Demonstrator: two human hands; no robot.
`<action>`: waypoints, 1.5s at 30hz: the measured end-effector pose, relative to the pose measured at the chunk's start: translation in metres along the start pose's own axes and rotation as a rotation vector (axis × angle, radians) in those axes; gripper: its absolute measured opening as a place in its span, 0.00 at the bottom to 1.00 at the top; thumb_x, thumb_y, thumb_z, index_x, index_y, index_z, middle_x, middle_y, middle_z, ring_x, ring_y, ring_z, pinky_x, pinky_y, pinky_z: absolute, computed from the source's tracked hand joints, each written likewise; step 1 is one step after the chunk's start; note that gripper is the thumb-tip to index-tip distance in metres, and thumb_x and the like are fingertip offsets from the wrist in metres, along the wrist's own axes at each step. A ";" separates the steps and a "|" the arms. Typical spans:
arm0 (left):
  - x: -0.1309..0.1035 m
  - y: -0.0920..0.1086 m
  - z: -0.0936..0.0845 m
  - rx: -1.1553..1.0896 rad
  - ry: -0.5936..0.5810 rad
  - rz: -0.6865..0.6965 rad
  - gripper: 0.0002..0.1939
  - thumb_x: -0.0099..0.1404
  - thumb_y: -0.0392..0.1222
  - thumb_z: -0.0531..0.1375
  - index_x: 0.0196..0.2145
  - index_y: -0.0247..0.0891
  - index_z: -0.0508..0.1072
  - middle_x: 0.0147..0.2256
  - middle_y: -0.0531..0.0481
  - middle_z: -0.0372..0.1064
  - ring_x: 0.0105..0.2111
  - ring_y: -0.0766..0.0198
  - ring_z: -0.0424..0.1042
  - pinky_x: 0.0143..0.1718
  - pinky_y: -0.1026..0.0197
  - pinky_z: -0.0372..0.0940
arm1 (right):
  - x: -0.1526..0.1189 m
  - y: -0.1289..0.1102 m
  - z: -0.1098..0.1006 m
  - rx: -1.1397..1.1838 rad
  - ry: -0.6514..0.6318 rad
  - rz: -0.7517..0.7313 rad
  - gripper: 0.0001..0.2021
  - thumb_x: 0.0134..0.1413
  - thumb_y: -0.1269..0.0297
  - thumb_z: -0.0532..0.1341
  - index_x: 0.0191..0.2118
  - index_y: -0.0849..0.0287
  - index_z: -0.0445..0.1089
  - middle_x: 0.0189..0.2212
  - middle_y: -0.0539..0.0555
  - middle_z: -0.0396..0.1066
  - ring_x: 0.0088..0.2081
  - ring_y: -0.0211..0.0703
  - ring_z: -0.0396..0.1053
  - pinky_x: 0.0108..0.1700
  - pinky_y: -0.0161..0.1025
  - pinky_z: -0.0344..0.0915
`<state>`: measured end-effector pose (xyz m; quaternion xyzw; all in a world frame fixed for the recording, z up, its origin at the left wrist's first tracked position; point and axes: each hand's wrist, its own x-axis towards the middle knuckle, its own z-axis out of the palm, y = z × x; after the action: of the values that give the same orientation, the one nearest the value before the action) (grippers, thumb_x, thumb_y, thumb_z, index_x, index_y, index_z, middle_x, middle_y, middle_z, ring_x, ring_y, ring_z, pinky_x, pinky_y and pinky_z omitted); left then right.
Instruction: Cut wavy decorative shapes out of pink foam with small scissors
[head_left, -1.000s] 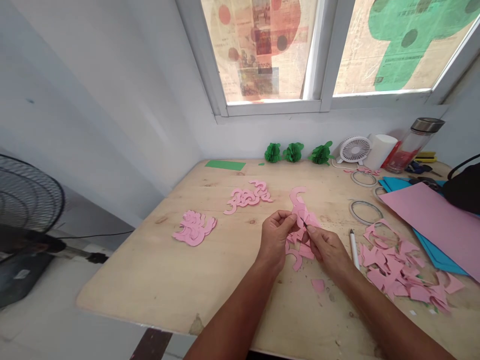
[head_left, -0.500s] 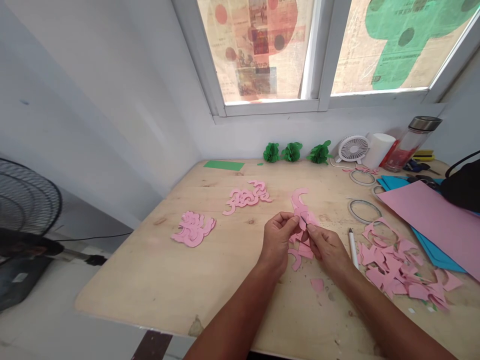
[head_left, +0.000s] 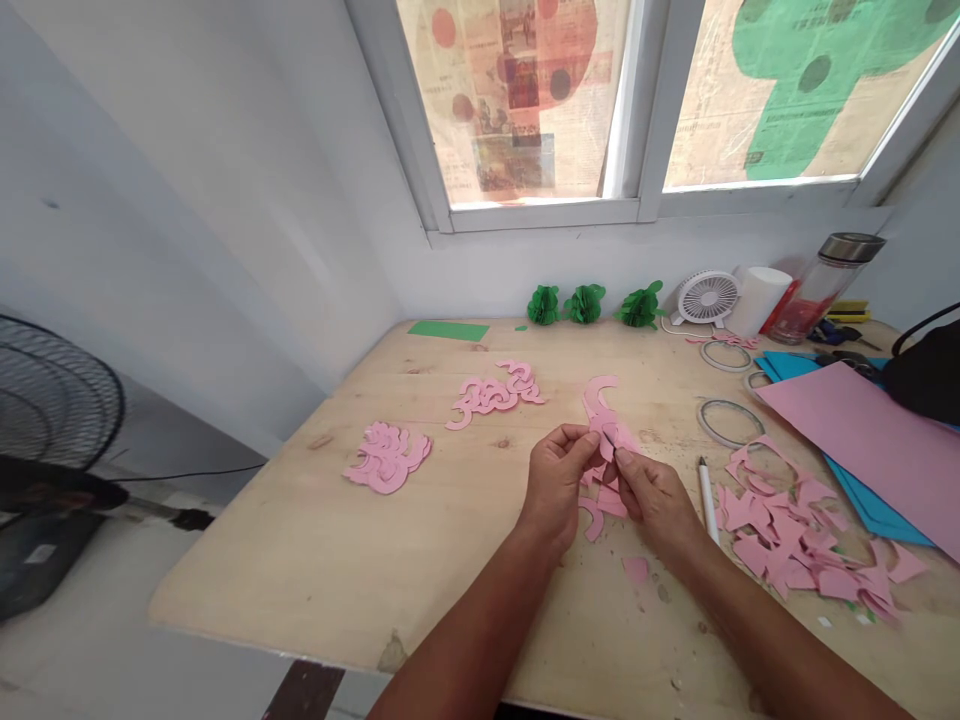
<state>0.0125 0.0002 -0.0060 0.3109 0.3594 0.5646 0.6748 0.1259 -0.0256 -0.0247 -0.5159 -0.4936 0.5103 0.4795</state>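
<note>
- The white pen (head_left: 708, 500) lies on the wooden table (head_left: 300, 560), just to the right of the right hand (head_left: 660, 500).
- To the left of the pen, the left hand (head_left: 559, 475) pinches a pink paper piece (head_left: 606, 446) between thumb and fingers, above the table.
- The right hand, nearer the pen, has its fingertips closed on a thin dark tool (head_left: 612, 446); its tip meets the paper, and the fingers hide the rest.
- A curved pink strip (head_left: 600, 392) shows beyond the hands, left of the pen and farther off than it.
- A small pink scrap (head_left: 636, 570) lies left of the pen and closer to the person.
- Well to the pen's left are a cluster of pink curves (head_left: 491, 395) and, farther left, a pink stack (head_left: 386, 458).
- Just right of the pen spreads a heap of pink offcuts (head_left: 787, 545).
- Beyond the pen lies a tape ring (head_left: 731, 444); to its right, a pink sheet (head_left: 862, 440) overlaps blue sheets (head_left: 874, 505).
- Far beyond the pen, by the wall, stands a small white fan (head_left: 707, 297).
</note>
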 end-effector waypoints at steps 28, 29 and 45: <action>-0.004 0.002 0.005 -0.080 -0.058 -0.057 0.11 0.49 0.42 0.64 0.25 0.34 0.66 0.21 0.55 0.61 0.19 0.71 0.62 0.24 0.65 0.58 | 0.000 0.001 0.003 0.015 0.034 -0.006 0.22 0.53 0.46 0.51 0.23 0.60 0.63 0.12 0.43 0.44 0.16 0.33 0.42 0.19 0.32 0.40; -0.004 0.002 0.005 -0.084 -0.056 -0.059 0.11 0.49 0.42 0.64 0.25 0.34 0.66 0.21 0.55 0.61 0.20 0.72 0.62 0.24 0.66 0.58 | 0.000 0.001 0.003 0.010 0.034 -0.002 0.22 0.52 0.46 0.51 0.23 0.60 0.63 0.12 0.43 0.44 0.16 0.32 0.42 0.19 0.32 0.40; -0.002 -0.002 0.003 -0.112 -0.050 -0.070 0.11 0.48 0.41 0.64 0.24 0.34 0.66 0.21 0.55 0.60 0.20 0.72 0.61 0.24 0.65 0.58 | 0.001 0.002 0.003 0.007 0.057 -0.021 0.22 0.53 0.46 0.51 0.20 0.59 0.60 0.12 0.43 0.45 0.16 0.33 0.42 0.19 0.33 0.40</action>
<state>0.0165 -0.0021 -0.0059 0.2737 0.3209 0.5519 0.7194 0.1234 -0.0251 -0.0267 -0.5231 -0.4834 0.4921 0.5006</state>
